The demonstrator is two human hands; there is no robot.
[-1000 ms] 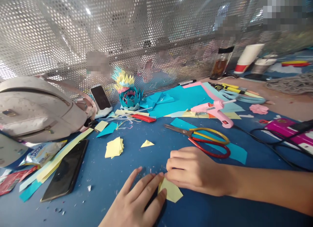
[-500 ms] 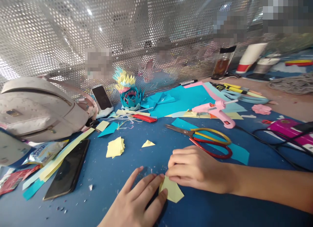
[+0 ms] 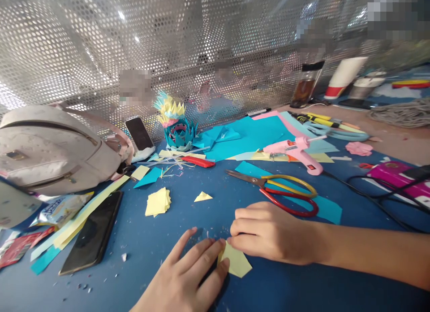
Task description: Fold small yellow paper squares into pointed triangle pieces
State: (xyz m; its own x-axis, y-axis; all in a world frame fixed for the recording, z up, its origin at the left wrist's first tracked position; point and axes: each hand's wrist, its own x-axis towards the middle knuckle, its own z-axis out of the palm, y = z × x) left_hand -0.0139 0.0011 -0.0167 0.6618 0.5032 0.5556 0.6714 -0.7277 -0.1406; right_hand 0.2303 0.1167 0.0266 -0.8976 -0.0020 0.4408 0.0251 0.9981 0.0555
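Observation:
A small sheet of yellow paper (image 3: pixel 237 261) lies on the blue tabletop, one corner partly covered by fingers. My left hand (image 3: pixel 188 272) holds its left side down, fingers stretched out and the thumb on the paper. At the paper's top edge my right hand (image 3: pixel 268 233) pinches with curled fingers. The fold under the fingertips is hidden. Beyond the hands lie a small folded yellow triangle (image 3: pixel 203 196) and a stack of yellow paper squares (image 3: pixel 157 201). Scissors (image 3: pixel 258 182) with one yellow and one red handle rest just past my right hand.
A pink glue gun (image 3: pixel 298 151), a red cutter (image 3: pixel 198 162) and blue paper sheets (image 3: pixel 255 135) lie further back, near a layered paper model (image 3: pixel 179 128). Left are a black phone (image 3: pixel 92 238), paper strips and a backpack (image 3: pixel 57 146). A perforated metal panel (image 3: pixel 188 43) rises behind.
Almost nothing differs. The fingers of my right hand have shifted slightly at the paper's top edge; the left hand stays in place.

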